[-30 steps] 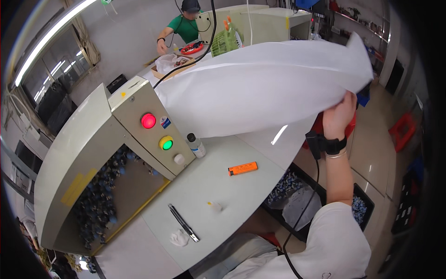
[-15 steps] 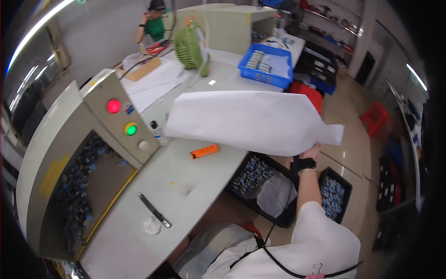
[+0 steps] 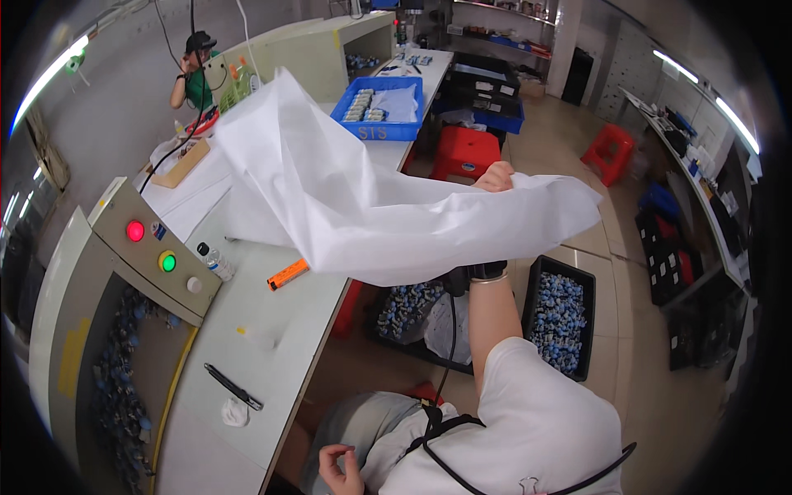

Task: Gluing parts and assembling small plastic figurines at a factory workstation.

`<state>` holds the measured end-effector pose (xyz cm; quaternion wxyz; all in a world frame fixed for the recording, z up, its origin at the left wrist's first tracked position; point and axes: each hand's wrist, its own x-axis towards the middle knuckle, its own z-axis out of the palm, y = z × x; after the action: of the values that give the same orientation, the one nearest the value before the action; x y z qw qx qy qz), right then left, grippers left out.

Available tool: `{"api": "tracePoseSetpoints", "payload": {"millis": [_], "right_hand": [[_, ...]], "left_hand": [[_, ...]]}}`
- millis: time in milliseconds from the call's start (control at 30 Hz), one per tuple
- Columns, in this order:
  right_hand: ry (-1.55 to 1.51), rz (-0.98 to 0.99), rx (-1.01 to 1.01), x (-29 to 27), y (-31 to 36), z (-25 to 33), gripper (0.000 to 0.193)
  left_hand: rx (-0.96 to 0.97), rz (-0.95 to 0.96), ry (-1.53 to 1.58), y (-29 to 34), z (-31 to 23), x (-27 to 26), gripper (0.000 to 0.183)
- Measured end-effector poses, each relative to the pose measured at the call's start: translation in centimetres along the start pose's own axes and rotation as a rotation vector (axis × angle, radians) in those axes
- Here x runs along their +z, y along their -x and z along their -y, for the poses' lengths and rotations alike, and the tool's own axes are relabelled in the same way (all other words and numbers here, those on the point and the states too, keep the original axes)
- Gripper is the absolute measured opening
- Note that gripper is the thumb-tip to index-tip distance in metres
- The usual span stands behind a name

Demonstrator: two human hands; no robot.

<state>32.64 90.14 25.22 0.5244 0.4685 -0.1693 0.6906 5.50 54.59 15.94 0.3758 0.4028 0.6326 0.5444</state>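
Note:
A large, thin white sheet point(image 3: 388, 223), crumpled and bent, spreads through the air over the table edge and the floor. My right hand point(image 3: 495, 176) grips its upper edge on the right, fingers closed over it; the arm passes beneath, and the sheet covers part of the wrist. Low in the picture, my left hand point(image 3: 340, 469) is close to my lap. Its fingers are loosely bent with the thumb apart, and nothing shows in it. Below the sheet stand a black bin point(image 3: 385, 339) and another black bin point(image 3: 587, 330), both holding small blue-and-silver parts.
On the grey table point(image 3: 289, 330) lie an orange box cutter point(image 3: 287, 275), a black pen-like tool point(image 3: 233, 387) and a white wad point(image 3: 235, 412). A small bottle point(image 3: 216, 262) stands by the machine point(image 3: 124, 247). Farther off are a blue tray point(image 3: 382, 130), red stools and a co-worker point(image 3: 195, 82).
The sheet, smoother before, is now crumpled and its left end has swung up. My right hand has risen with it. My left hand has come into view, and the whole view has turned right.

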Motion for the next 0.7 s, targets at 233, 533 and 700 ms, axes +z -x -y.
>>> {"api": "tracePoseSetpoints", "payload": {"millis": [233,533,700], "right_hand": [[0.253,0.092,-0.067,5.5,-0.7,-4.2,0.007],[0.426,0.869,0.89,3.9,1.2,-5.2,0.024],[0.913,-0.378,1.288,8.3,13.0,-10.0,0.073]], "left_hand": [[0.173,0.189,-0.134,-0.8,-2.6,0.7,0.009],[0.223,0.407,0.602,-5.6,-5.5,4.2,0.086],[0.046,0.32,0.588,-8.9,-5.0,7.4,0.049]]}}
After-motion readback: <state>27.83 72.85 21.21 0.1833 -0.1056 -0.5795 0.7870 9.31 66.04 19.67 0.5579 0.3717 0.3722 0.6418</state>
